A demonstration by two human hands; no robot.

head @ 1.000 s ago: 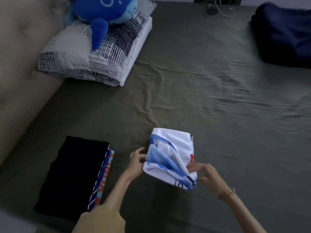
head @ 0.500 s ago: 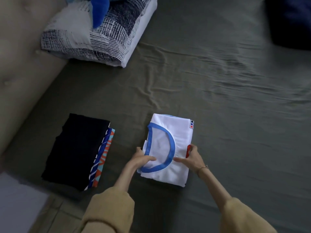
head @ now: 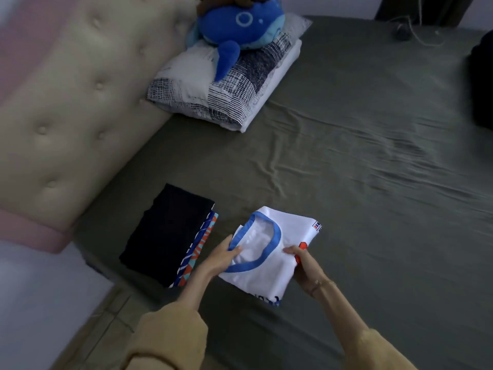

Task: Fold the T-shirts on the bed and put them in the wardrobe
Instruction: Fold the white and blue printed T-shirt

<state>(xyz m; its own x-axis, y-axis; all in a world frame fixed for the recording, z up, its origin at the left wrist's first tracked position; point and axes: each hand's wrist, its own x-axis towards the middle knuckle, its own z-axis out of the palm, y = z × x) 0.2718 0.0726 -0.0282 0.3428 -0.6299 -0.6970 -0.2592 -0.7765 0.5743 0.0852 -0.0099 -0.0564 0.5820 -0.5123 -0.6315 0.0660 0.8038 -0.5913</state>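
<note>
A folded white T-shirt (head: 289, 237) with a blue collar sits near the front edge of the bed (head: 346, 169). My left hand (head: 222, 259) grips its left edge with the thumb on the collar. My right hand (head: 304, 263) holds its right edge, fingers over an orange print. The near part of the shirt looks slightly raised off the sheet. To the left lies a stack with a folded black T-shirt (head: 165, 228) on top and a patterned blue-orange T-shirt (head: 198, 252) showing beneath it.
A patterned pillow (head: 213, 100) with a blue plush toy (head: 237, 30) on it lies at the head of the bed, beside a beige tufted headboard (head: 74, 102). Dark clothing (head: 481, 84) lies at the far right edge. A cable and charger (head: 405, 32) rest at the far side.
Both hands turned the white shirt collar-up, laid it flat and now grip its two sides. The view has swung left and up.
</note>
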